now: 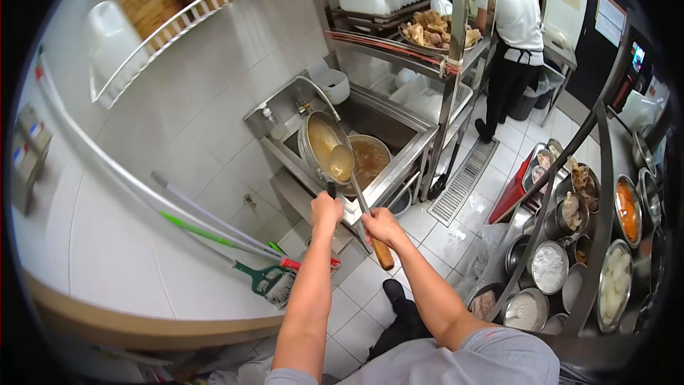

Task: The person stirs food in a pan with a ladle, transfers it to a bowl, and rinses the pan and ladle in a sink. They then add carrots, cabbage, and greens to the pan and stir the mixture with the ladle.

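My left hand (326, 211) is closed around the dark handle of a wok (304, 148), which is tilted over the sink (419, 130). Brownish liquid (322, 135) lies in the wok. Gripped in my right hand (382, 226) is a long ladle (342, 163) with a wooden handle end; its bowl is at the wok's lower side. Beside the wok, a round pot (389, 150) of brown liquid with bits in it stands in the sink. A curved tap pipe (324, 93) reaches over behind the wok.
To the right, a rack holds several metal bowls of ingredients, including white powder (549, 267) and orange sauce (628, 208). A shelf post (454, 57) rises beyond the sink. Farther back stands a person (514, 18). Brooms and a green brush (265, 281) lean at left; a drain grate (463, 182) crosses the floor.
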Tool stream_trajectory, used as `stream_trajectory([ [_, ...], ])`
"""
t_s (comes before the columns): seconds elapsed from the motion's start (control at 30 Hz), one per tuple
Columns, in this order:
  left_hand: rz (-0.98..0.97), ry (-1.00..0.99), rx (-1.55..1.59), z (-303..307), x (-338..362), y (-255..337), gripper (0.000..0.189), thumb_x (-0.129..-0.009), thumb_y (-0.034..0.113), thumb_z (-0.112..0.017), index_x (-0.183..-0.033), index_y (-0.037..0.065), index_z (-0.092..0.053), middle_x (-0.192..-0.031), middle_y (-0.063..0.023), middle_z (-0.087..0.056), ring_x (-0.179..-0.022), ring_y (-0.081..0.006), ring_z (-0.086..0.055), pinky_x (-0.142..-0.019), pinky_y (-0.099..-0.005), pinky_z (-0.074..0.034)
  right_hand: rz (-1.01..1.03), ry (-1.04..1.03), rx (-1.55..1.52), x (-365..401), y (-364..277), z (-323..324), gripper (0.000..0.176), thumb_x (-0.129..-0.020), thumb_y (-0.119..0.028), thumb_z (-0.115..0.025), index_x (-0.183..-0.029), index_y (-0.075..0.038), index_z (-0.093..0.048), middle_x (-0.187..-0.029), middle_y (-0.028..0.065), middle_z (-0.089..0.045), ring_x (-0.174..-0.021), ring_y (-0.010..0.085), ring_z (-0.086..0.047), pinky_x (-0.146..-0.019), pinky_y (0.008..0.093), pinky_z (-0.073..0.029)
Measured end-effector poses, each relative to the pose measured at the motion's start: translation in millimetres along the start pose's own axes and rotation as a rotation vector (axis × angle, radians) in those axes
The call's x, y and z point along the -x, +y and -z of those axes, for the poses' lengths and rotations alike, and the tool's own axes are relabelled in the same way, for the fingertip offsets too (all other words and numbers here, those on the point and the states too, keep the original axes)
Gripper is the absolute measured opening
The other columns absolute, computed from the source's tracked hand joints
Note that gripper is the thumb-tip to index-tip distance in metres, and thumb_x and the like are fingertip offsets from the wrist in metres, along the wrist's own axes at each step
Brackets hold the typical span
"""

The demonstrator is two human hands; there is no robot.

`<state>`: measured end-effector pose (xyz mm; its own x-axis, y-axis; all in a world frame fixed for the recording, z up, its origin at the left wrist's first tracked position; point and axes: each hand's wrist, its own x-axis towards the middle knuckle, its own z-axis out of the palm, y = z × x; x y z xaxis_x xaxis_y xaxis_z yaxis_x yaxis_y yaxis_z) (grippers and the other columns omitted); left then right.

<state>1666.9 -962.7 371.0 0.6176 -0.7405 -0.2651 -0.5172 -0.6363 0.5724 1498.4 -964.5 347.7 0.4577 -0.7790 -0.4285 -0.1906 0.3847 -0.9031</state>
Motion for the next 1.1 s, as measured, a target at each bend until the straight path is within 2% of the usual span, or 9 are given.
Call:
stream_trajectory([
  [0.13,-0.006,-0.071,-0.289,-15.3,-74.4,27.5,0.032,-0.082,0.019,-0.064,-0.108,-0.001,-0.068,-0.111,-0.0238,-0.068,-0.106,-0.0386,-0.065,-0.089,-0.0452,-0.054,-0.086,0.035,0.089,-86.5,11.6,-6.3,0.034,-0.09,-0.027,-0.056,-0.088,0.007,-0.061,-0.068,0.0121,-0.067,-0.052,0.0213,-0.067,-0.057,0.0359,-0.056],
  [0.23,-0.039,-0.127,-0.369,-37.3,-117.9,36.3,0.028,-0.079,0.015,-0.068,-0.104,0.002,-0.071,-0.113,-0.0217,-0.068,-0.107,-0.0361,-0.066,-0.09,-0.043,-0.054,-0.094,0.007,0.232,-135.9,11.4,-3.2,0.032,-0.093,-0.023,-0.055,-0.089,0.009,-0.061,-0.066,0.0132,-0.064,-0.051,0.0215,-0.063,-0.048,0.038,-0.053],
  [0.5,0.059,-0.438,-0.185,-171.0,-265.7,0.0,0.021,-0.071,0.007,-0.069,-0.088,-0.004,-0.073,-0.1,-0.0264,-0.069,-0.096,-0.0326,-0.07,-0.078,-0.0413,-0.057,-0.211,0.117,0.588,-202.8,-19.0,6.7,0.041,-0.085,-0.03,-0.059,-0.089,0.011,-0.065,-0.076,0.0231,-0.069,-0.067,0.0323,-0.071,-0.07,0.0399,-0.057],
  [0.67,-0.068,-0.576,-0.314,-188.3,-273.7,-14.4,0.045,-0.091,0.037,-0.059,-0.113,-0.001,-0.068,-0.121,-0.0281,-0.062,-0.116,-0.0414,-0.059,-0.096,-0.0477,-0.049,-0.334,0.217,0.602,-230.5,-16.8,15.7,0.044,-0.087,-0.031,-0.059,-0.098,0.012,-0.064,-0.077,0.0239,-0.07,-0.068,0.032,-0.072,-0.072,0.0414,-0.057],
  [0.73,-0.205,-0.482,-0.316,-172.7,-298.7,-18.8,0.047,-0.09,0.04,-0.06,-0.111,-0.001,-0.068,-0.115,-0.0269,-0.065,-0.112,-0.0422,-0.06,-0.096,-0.0477,-0.049,-0.368,0.208,0.45,-241.5,-3.1,27.5,0.038,-0.089,-0.025,-0.059,-0.097,0.012,-0.063,-0.07,0.0183,-0.068,-0.059,0.0261,-0.069,-0.06,0.0401,-0.056],
  [0.8,-0.041,-0.215,-0.036,-139.6,-348.1,-3.7,0.041,-0.091,0.038,-0.061,-0.102,-0.001,-0.069,-0.108,-0.0257,-0.067,-0.105,-0.0424,-0.063,-0.091,-0.0484,-0.05,-0.396,0.226,0.191,-241.6,5.4,33.5,0.03,-0.091,-0.019,-0.059,-0.098,0.01,-0.06,-0.066,0.0102,-0.062,-0.05,0.0188,-0.061,-0.048,0.0346,-0.052],
  [0.9,-0.372,0.411,0.346,-97.4,-454.0,-1.4,0.042,-0.098,0.033,-0.052,-0.082,-0.005,-0.06,-0.081,-0.026,-0.061,-0.089,-0.0454,-0.059,-0.081,-0.0519,-0.045,-0.41,0.216,0.038,-214.7,-14.2,28.6,0.03,-0.091,-0.015,-0.057,-0.109,0.009,-0.058,-0.069,0.008,-0.06,-0.047,0.0159,-0.057,-0.045,0.0322,-0.05],
  [1.0,-0.25,0.641,0.273,-68.3,-538.7,9.5,0.049,-0.101,0.036,-0.047,-0.118,-0.009,-0.056,-0.114,-0.0314,-0.056,-0.105,-0.0458,-0.055,-0.093,-0.0505,-0.043,-0.386,0.198,-0.088,-187.5,-27.1,20.0,0.032,-0.092,-0.012,-0.053,-0.118,0.007,-0.056,-0.068,0.0063,-0.058,-0.047,0.0151,-0.056,-0.046,0.0318,-0.05],
  [1.1,-0.53,0.455,0.108,-51.3,-578.6,8.1,0.046,-0.104,0.032,-0.037,-0.103,-0.006,-0.063,-0.101,-0.0306,-0.062,-0.103,-0.0466,-0.056,-0.089,-0.0518,-0.044,-0.359,0.162,-0.174,-170.6,-30.6,15.7,0.034,-0.093,-0.01,-0.051,-0.123,0.006,-0.052,-0.069,0.0057,-0.057,-0.047,0.0141,-0.056,-0.044,0.0304,-0.048],
])
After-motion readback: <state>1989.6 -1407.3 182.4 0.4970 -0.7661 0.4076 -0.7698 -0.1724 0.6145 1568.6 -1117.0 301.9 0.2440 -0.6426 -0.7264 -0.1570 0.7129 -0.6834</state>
